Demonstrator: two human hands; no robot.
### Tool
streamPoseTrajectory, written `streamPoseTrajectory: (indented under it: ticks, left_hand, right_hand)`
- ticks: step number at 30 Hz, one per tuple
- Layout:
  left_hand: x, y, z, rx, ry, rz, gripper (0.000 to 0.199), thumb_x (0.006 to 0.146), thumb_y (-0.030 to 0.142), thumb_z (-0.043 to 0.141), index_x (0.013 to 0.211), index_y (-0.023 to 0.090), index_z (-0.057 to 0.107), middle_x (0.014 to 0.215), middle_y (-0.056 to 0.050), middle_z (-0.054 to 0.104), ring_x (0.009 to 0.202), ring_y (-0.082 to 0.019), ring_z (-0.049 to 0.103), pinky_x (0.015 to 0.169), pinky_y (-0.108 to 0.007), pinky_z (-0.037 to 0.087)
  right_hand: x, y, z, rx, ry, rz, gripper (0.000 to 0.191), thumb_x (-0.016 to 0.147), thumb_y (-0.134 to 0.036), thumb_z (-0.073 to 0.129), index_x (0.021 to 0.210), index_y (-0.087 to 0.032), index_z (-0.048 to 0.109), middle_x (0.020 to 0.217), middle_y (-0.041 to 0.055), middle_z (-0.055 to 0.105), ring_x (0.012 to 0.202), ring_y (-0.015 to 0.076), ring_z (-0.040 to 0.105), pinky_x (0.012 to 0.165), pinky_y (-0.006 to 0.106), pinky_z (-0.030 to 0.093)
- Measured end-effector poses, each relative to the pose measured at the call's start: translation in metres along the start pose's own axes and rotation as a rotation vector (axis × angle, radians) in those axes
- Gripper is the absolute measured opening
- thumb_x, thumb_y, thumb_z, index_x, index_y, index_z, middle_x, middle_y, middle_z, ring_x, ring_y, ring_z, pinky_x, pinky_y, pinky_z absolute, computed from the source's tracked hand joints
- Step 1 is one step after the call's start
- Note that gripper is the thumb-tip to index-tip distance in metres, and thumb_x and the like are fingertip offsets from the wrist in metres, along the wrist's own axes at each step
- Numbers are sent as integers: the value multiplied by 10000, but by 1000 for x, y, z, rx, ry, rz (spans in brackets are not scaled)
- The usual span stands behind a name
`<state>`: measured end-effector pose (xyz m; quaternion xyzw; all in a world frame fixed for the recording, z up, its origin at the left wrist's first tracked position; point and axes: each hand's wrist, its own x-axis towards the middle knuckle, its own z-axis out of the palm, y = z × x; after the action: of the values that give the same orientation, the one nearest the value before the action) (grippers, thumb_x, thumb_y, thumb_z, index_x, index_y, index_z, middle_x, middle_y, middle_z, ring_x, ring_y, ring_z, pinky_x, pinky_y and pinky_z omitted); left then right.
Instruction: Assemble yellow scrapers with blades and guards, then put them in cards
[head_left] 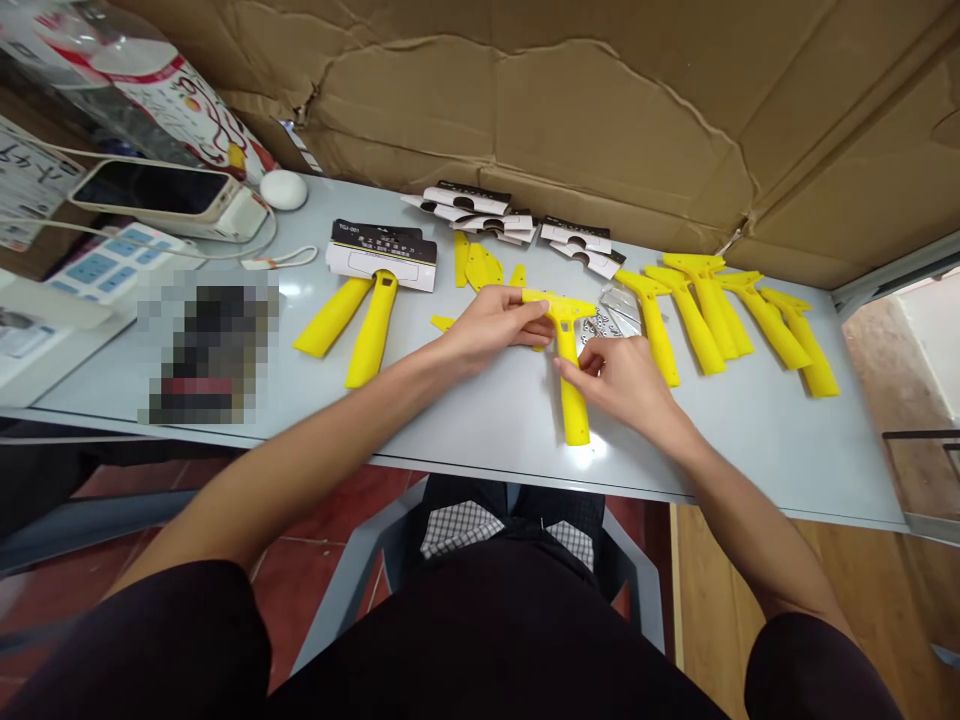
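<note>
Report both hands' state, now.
Left hand: closed on the head of the yellow T-shaped plastic tool.
Right hand: curled, thumb across that tool's handle; whether it grips or holds anything else cannot be told.

On the black-and-white card sleeve point(384, 256) to my left I can read "001" in a code printed upside down to me; its letters are unclear, and the characters beside it are too small. I cannot make out the print on the farther card sleeves point(472, 199), the lettering on the bottle label point(176, 100) or the handwriting on the carton point(34, 175).
</note>
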<state>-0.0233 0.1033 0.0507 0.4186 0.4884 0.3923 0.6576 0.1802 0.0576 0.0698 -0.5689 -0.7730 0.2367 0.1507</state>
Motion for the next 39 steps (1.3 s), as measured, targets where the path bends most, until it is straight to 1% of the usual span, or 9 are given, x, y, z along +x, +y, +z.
streamPoseTrajectory:
  ticks: [3,6,9,13,18,22,25,28,39]
  left_hand:
    - [1,-5,3,-44,8,-16,165,1028,154,661,893,112,747,948,-147,846,833,-186,820,873,-321,679]
    - [0,-6,5,-47,29,-25,97,1011,127,666,957,111,745,928,-144,845,818,-206,827,839,-343,690]
    - [-1,-2,4,-47,61,-35,155,997,93,657,1133,112,728,918,-130,844,817,-224,833,806,-365,697]
    - [-1,-1,4,-34,65,-50,208,981,90,667,1182,109,718,915,-129,844,817,-229,833,785,-360,699]
    - [-1,-3,4,-41,42,-48,157,981,89,670,1124,114,729,931,-128,847,755,-197,812,772,-347,700]
    - [-2,-3,5,-39,38,-49,137,981,89,669,1100,119,731,921,-126,846,786,-208,822,773,-343,699]
    - [-2,-2,5,-34,39,-52,135,979,93,673,1096,121,735,935,-130,847,806,-212,825,785,-346,698]
    - [-2,-3,5,-32,30,-50,126,981,98,677,1088,120,740,957,-139,847,814,-214,825,806,-362,698]
    - [-4,-3,6,-22,10,-49,125,994,105,667,1086,123,748,964,-133,850,788,-192,814,794,-335,692]
  right_hand:
    - [-1,4,0,6,-46,-50,420,1012,-528,630,715,-240,703,677,30,731,659,209,663,733,372,454]
    - [0,14,-14,-68,-12,-76,370,1037,-492,600,814,-235,745,711,31,736,679,214,658,728,370,449]
    - [2,29,-32,-272,58,-36,217,994,-392,644,945,-222,771,928,79,795,836,270,705,725,384,439]
    - [4,43,-44,-379,7,63,241,961,-430,703,1064,-228,784,974,89,811,890,315,720,696,396,432]
    - [4,50,-47,-424,12,130,343,1001,-541,644,1023,-237,801,910,109,805,868,343,725,670,409,405]
    - [5,55,-53,-339,74,126,311,1044,-422,559,997,-223,793,849,115,786,858,327,718,731,427,455]
    - [6,61,-57,-396,163,157,246,992,-355,593,1044,-222,793,981,132,794,907,333,718,759,448,499]
    - [8,68,-57,-503,210,185,303,951,-361,609,1164,-237,785,1115,148,780,982,364,712,766,484,525]
    - [16,82,-55,-556,251,276,339,966,-355,575,1198,-216,779,1161,199,749,1020,410,696,782,521,528]
